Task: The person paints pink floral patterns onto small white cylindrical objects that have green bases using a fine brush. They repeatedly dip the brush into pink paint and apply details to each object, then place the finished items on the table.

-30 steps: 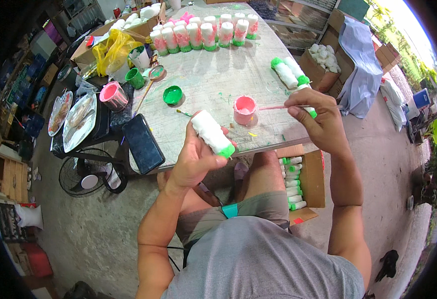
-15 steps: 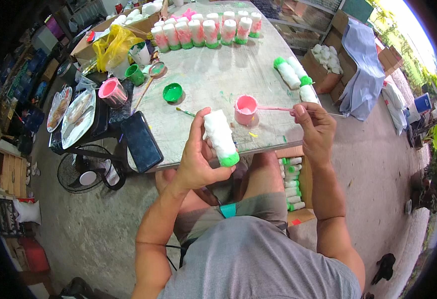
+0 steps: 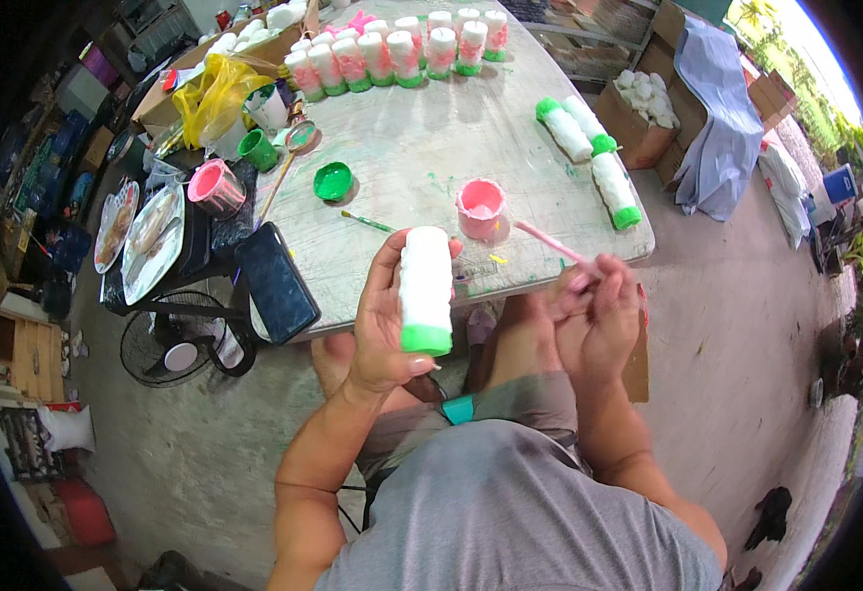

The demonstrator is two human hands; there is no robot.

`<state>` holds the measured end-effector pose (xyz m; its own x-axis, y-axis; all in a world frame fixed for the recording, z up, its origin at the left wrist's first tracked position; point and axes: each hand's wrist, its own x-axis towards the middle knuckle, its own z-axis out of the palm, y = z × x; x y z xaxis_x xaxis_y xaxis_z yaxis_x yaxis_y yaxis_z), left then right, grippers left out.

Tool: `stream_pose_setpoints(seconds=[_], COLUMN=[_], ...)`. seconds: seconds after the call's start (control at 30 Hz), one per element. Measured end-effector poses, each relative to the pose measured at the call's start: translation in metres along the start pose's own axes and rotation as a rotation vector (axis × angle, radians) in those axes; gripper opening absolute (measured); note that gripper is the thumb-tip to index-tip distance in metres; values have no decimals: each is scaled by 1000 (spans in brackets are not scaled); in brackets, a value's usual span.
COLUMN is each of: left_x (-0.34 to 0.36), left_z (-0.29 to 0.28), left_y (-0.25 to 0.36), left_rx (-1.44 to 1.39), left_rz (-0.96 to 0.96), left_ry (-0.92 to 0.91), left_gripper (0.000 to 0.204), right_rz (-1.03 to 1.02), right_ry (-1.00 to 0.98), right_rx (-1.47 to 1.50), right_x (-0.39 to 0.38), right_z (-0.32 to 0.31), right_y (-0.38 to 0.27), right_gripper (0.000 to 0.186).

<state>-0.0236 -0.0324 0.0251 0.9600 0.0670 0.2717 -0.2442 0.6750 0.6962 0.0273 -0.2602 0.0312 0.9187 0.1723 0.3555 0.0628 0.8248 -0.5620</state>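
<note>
I see the left hand [image 3: 384, 325] wrapped around a white cylinder [image 3: 425, 289] with a green base, fingers curled behind it and thumb along its near side. It is held upright over the near edge of the table [image 3: 422, 148], just this side of the pink cup [image 3: 480, 209]. The right hand [image 3: 599, 320] sits to the right of the cup, off the table's near edge, fingers pinched tight on a thin pink brush [image 3: 550, 244] whose tip points toward the cup. Left of the cup lie a green lid [image 3: 333, 181] and a small green brush [image 3: 366, 222]. Beyond the cup, at the far edge, stands a row of painted cylinders [image 3: 392, 47]. Right of the cup three more cylinders [image 3: 594, 158] lie flat. A dark phone [image 3: 276, 282] rests at the table's left near corner.
</note>
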Motion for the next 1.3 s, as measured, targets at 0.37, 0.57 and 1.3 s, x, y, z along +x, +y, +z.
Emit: stream_pose_setpoints(seconds=[0.37, 0.57, 1.3], left_x=[-15, -2, 3], left_z=[22, -10, -30], left_y=[0, 5, -4], left_rx=[135, 618, 861], left_rz=[15, 260, 348], left_ry=[-29, -324, -297], left_gripper=[149, 143, 137], right_rz=[-332, -182, -217], right_ry=[-678, -837, -209], right_rx=[-985, -1282, -605], right_x=[29, 48, 0], right_z=[28, 49, -4], right_y=[23, -18, -16], right_gripper=[101, 94, 55])
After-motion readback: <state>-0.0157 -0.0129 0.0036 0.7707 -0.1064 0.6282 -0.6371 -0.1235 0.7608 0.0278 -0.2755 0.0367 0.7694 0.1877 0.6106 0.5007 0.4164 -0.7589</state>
